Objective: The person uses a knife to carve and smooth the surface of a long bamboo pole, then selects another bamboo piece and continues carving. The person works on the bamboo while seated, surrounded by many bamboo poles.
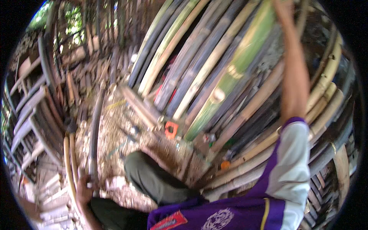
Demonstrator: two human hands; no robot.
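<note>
At the lower left, my left hand (84,191) is closed around the lower end of a long dark bamboo pole (94,134), which stretches away from me. My right arm reaches far up to the top right. Cut off by the top edge and smeared by motion, my right hand (281,7) is beside the upper part of a thick green bamboo pole (245,48); its fingers cannot be made out. That green pole lies slanted among several grey, dark and pale bamboo poles (191,57).
An orange saw handle (171,129) lies near the pole ends, before my bent knee (153,176). Wood shavings (111,142) cover the ground. More bamboo poles (326,84) are stacked at the right. Curved bamboo pieces (36,107) and short lengths lie at the left.
</note>
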